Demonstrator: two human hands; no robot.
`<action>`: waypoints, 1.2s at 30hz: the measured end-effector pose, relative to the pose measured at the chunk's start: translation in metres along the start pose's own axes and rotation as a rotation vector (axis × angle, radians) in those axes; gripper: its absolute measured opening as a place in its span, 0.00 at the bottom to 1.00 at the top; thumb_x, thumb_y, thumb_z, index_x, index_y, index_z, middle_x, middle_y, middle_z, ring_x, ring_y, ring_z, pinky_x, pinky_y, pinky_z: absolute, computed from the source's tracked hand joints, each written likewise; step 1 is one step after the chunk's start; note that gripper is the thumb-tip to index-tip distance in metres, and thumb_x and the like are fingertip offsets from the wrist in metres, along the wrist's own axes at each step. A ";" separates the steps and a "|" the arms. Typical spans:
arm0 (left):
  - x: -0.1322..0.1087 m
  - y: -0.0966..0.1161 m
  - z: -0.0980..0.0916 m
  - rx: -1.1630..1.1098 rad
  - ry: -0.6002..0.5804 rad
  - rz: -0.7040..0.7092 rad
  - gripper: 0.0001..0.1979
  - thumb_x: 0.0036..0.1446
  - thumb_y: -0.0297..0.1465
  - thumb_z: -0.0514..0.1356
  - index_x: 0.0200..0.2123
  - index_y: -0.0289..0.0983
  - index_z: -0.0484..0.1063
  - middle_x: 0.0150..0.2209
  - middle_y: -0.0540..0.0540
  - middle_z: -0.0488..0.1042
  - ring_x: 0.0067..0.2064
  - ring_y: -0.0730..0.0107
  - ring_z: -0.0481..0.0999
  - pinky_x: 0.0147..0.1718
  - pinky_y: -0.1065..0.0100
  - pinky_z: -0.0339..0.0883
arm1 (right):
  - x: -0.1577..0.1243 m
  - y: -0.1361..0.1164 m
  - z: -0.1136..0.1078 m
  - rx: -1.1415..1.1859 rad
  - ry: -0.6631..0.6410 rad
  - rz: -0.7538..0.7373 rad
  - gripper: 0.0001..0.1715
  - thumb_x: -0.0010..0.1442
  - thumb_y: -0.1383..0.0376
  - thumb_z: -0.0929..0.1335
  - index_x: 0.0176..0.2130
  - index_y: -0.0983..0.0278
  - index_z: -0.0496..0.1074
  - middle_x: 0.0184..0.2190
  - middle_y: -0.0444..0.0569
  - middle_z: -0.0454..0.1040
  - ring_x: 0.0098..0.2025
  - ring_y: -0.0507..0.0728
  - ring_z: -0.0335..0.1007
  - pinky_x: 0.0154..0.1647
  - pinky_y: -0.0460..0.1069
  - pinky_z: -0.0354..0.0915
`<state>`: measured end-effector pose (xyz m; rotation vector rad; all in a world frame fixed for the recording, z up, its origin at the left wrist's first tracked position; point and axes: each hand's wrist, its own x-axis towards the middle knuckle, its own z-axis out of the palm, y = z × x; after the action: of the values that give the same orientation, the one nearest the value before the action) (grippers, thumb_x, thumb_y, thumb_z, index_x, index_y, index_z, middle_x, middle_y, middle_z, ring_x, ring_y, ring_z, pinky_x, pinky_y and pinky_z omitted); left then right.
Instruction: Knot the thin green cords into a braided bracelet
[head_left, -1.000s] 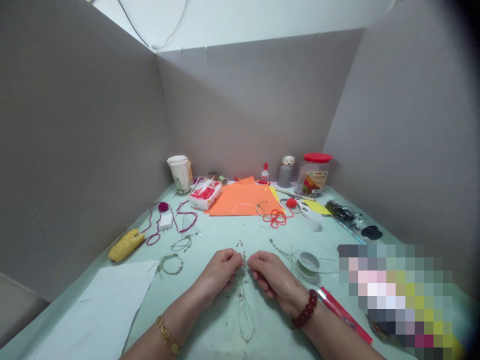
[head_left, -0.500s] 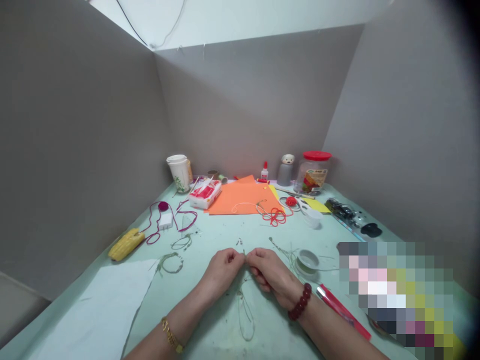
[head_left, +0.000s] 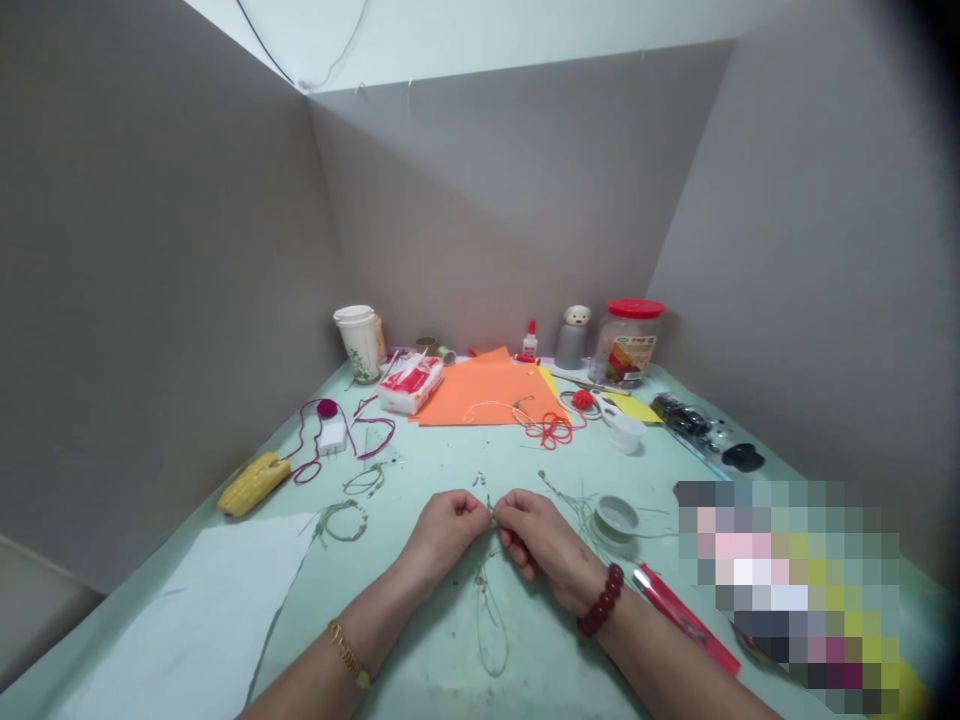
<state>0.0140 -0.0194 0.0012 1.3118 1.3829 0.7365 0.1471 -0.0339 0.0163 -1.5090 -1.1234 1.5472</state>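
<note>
My left hand and my right hand meet over the pale green table, fingertips pinched together on a thin green cord. The cord hangs from the pinch and loops down toward me between my wrists. A gold bracelet circles my left wrist, a dark red bead bracelet my right. A spool of green cord lies just right of my right hand, with loose strands trailing from it.
Beaded green loops and white paper lie to the left. Further off are a yellow corn-shaped object, a white charger, an orange sheet, red cord, a cup and a red-lidded jar. A red tool lies right. Grey partitions close three sides.
Both hands have drifted slightly away from me, still pinched together on the cord. The hanging loop has shifted a little with them.
</note>
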 end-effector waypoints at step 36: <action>0.004 -0.003 -0.008 -0.089 -0.141 -0.029 0.07 0.46 0.34 0.56 0.25 0.37 0.62 0.17 0.56 0.62 0.14 0.83 0.55 0.13 0.77 0.45 | 0.003 0.003 -0.009 -0.226 -0.050 -0.105 0.03 0.49 0.67 0.61 0.25 0.64 0.62 0.19 0.41 0.65 0.16 0.46 0.59 0.10 0.40 0.51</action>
<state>0.0061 -0.0141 -0.0005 1.2473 1.2408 0.6656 0.1559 -0.0312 0.0132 -1.5356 -1.4230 1.4319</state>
